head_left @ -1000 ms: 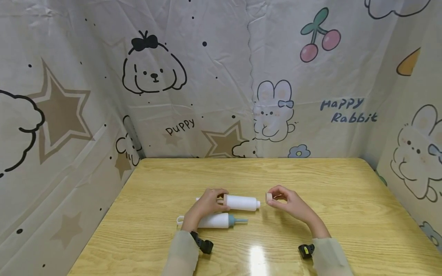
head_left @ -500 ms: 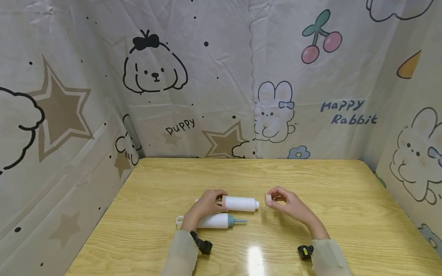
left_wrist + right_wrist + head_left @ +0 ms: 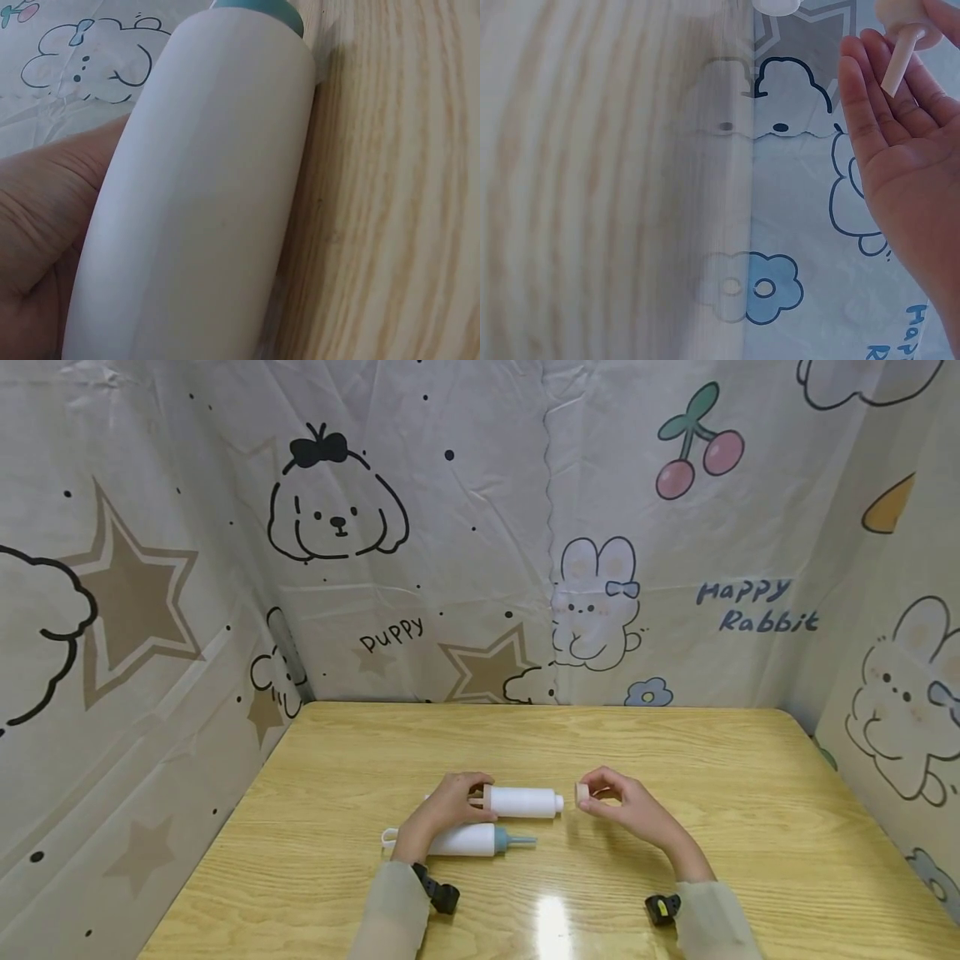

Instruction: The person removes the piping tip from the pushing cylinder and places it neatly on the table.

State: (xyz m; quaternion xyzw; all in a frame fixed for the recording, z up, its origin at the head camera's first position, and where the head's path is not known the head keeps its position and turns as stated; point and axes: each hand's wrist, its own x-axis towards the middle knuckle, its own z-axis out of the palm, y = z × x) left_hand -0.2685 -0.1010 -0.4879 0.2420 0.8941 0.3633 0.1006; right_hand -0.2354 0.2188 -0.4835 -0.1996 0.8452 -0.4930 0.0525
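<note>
In the head view my left hand (image 3: 450,802) grips the left end of a white squeeze bottle (image 3: 521,802) lying on its side. Its fingers are at a beige collar (image 3: 487,798), from which a thin beige stem runs left under the hand. The bottle's narrow neck (image 3: 558,803) points right. Just beyond it, my right hand (image 3: 626,797) pinches a small beige cap (image 3: 582,794), apart from the neck. In the right wrist view this cap has a short tube-like spout (image 3: 901,61) over the fingers. The left wrist view shows the left hand (image 3: 37,217) partly behind another white bottle (image 3: 202,187).
That second white bottle (image 3: 468,840), with a teal nozzle cap (image 3: 501,841) pointing right and a white loop (image 3: 388,837) at its left end, lies nearer me under the left wrist. Patterned cloth (image 3: 480,527) stands along the back and sides of the wooden table (image 3: 675,735).
</note>
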